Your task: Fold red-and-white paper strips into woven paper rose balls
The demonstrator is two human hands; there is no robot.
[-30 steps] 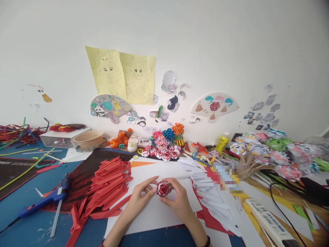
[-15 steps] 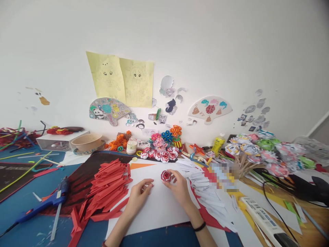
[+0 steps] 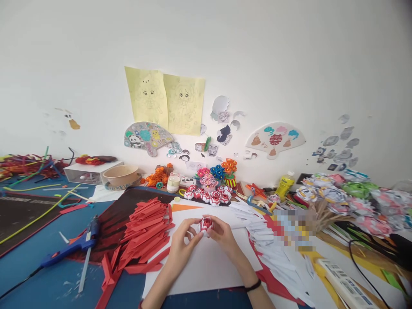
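A red and white folded-paper flower is held up over the white paper sheet. My left hand grips its left side between thumb and fingers. On the other side, the fingers of my right hand pinch it too. To the left lies a heap of folded red paper strips. A spread of white paper strips is on the right. Several similar red and white flowers sit in a cluster behind my hands.
A blue glue gun with its cord lies at the left. Along the wall stand a round beige bowl, a small jar and a yellow bottle. Many paper flowers on sticks fill the right, near a white power strip.
My left hand has moved right and taken hold of the flower, which only my right hand held before. The flower is tilted, showing more white. The whole view has shifted.
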